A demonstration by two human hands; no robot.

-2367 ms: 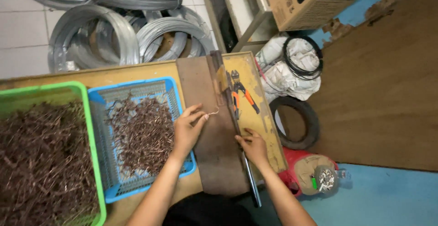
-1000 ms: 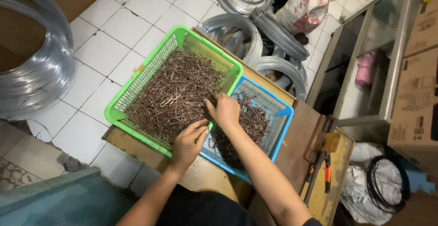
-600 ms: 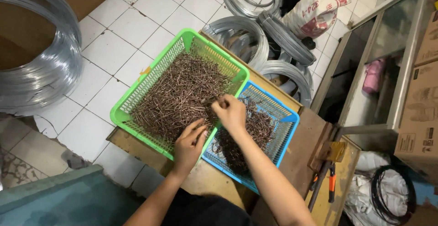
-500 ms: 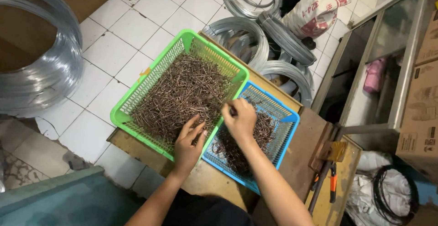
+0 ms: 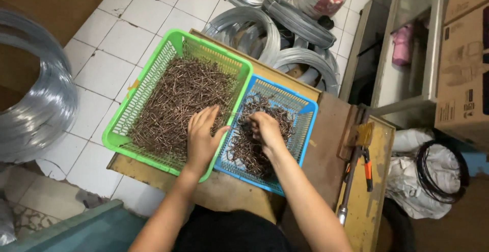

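A green mesh basket (image 5: 122, 117) full of straight brown wire pieces (image 5: 175, 96) stands beside a blue mesh basket (image 5: 305, 130) holding bent brown wire pieces (image 5: 244, 147). My left hand (image 5: 202, 135) lies flat, fingers spread, on the wire pieces at the green basket's near right corner. My right hand (image 5: 265, 130) reaches into the blue basket, fingers curled down among the bent pieces; whether it grips any is hidden. Both baskets rest on a worn wooden table (image 5: 229, 191).
A yellow bench (image 5: 369, 201) at the right carries a metal bending tool (image 5: 351, 175) and orange-handled pliers (image 5: 367, 165). Coils of grey wire (image 5: 285, 33) lie behind the table, and a large coil (image 5: 35, 109) sits on the tiled floor. A white sack (image 5: 423, 175) holds a black coil.
I turned from the bench to the two baskets. My left hand slid further onto the green basket's wire pieces, and my right hand moved deeper into the blue basket.
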